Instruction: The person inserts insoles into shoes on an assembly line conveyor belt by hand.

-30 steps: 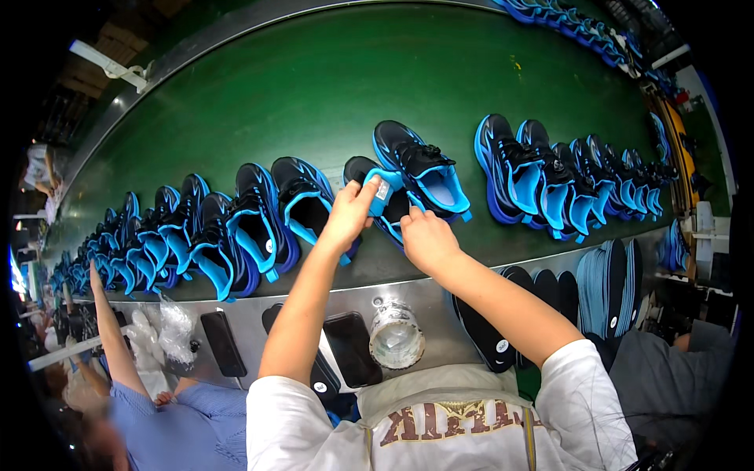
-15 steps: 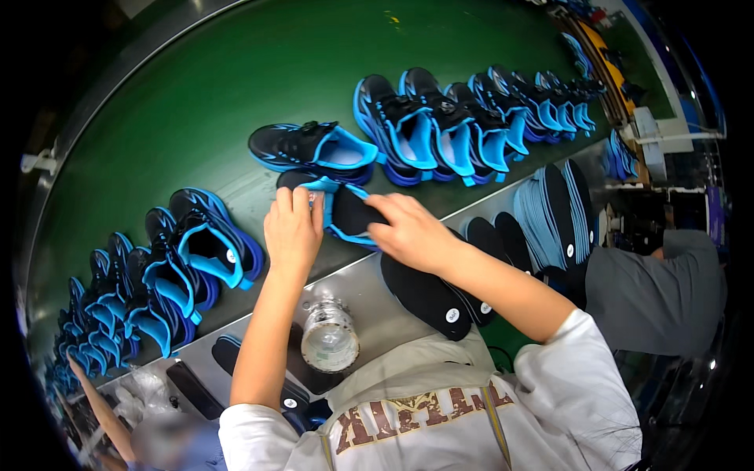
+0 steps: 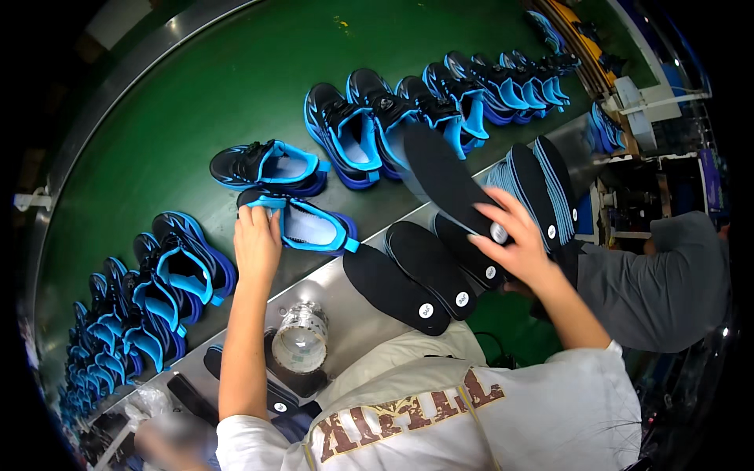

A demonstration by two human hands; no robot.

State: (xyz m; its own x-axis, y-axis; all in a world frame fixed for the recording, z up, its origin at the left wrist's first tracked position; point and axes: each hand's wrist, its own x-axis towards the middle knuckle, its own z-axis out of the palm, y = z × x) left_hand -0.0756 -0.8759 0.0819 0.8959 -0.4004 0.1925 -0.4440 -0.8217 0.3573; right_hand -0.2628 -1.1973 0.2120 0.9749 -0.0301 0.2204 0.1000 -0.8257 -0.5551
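My left hand grips the tongue of a black and blue sneaker, whose pale inside shows through the opening. Between the thumb and fingers of my right hand, a black insole is held by its heel end, tilted up above the bench edge. The round label at that end is partly covered by my fingers. Right behind the gripped sneaker lies a second one, also pale inside. Several loose black insoles with round white labels lie on the metal ledge, below my right hand.
Rows of sneakers line the green belt at left and far right. Stacked insoles stand at the right. A roll of clear tape sits on the metal ledge. People are at the right and lower left.
My right hand has left the sneaker's opening and moved right, now holding a black insole. The sneaker's inside went from dark to pale. My left hand stays at the tongue; the view has shifted.
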